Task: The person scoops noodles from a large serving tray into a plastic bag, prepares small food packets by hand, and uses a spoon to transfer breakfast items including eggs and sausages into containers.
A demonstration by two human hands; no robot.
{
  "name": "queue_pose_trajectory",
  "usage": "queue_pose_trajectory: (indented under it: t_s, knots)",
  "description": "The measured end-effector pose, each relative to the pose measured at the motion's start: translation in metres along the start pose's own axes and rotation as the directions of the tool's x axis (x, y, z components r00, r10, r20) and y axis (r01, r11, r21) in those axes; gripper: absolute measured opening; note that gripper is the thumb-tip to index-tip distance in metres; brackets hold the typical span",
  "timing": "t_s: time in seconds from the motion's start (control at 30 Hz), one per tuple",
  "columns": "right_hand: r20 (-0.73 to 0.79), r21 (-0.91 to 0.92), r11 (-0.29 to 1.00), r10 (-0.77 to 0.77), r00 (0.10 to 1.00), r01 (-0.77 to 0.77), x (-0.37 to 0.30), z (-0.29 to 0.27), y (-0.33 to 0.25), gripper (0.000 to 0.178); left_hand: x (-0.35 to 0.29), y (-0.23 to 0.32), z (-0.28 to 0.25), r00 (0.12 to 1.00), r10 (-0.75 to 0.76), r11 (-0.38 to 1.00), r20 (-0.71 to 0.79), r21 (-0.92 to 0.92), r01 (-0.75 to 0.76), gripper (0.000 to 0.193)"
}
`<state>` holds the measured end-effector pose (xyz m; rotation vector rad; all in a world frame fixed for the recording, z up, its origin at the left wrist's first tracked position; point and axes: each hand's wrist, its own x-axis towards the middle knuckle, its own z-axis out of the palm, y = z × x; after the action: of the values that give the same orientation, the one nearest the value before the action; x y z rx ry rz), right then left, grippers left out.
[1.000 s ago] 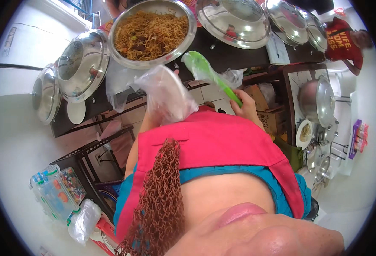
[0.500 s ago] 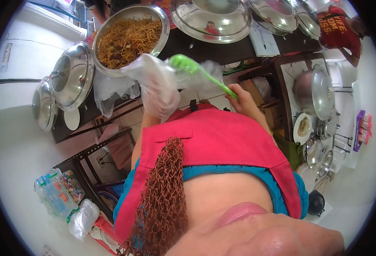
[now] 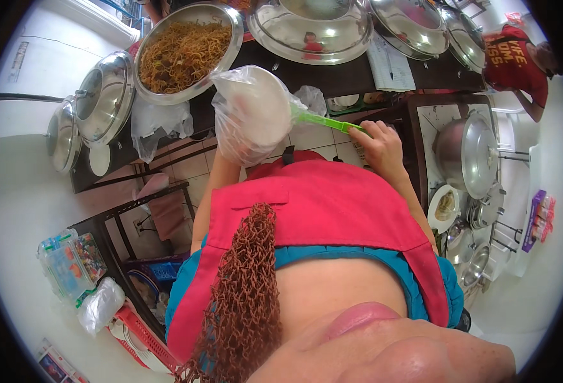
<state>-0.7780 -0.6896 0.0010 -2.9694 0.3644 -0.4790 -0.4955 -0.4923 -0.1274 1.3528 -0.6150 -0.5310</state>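
The green utensil [image 3: 326, 121] is partly hidden behind the white dish [image 3: 267, 105], which my left hand [image 3: 235, 147], blurred by the clear bag [image 3: 223, 118], holds; my right hand [image 3: 382, 148] grips the handle. Floor tiles [image 3: 318, 136] show between my hands, below the near edge of the table [image 3: 348, 73]; the noodle pan [image 3: 173, 98] sits ahead-left.

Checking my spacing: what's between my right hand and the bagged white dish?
A green handle spans from your right hand to the bagged dish, in the head view.
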Motion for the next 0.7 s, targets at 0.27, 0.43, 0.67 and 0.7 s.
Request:
queue_pose_trajectory:
  t_s: [0.27,0.43,0.67,0.7]
  knots:
    - [0.525,0.766,0.203,0.350,0.776,-0.610,-0.072,0.023,0.075,0.023,-0.004,0.001,-0.073,0.926,0.361,0.836,-0.112,0.479,-0.268,0.037]
    - [0.296,0.693,0.540,0.389,0.872,-0.476,-0.067,0.012,0.083,0.026,-0.012,0.082,-0.026,0.999,-0.031,0.659,-0.016,-0.752,0.008,0.054]
    - [0.251,0.655,0.687,0.197,0.948,-0.316,-0.018,0.000,0.051,0.029,-0.014,0.034,0.006,0.913,-0.241,0.960,0.328,-0.055,0.273,0.047]
    - [0.239,0.534,0.801,0.164,0.957,-0.270,-0.016,-0.008,0.048,0.029,-0.014,0.020,0.003,0.912,-0.241,0.971,0.331,0.092,0.223,0.046]
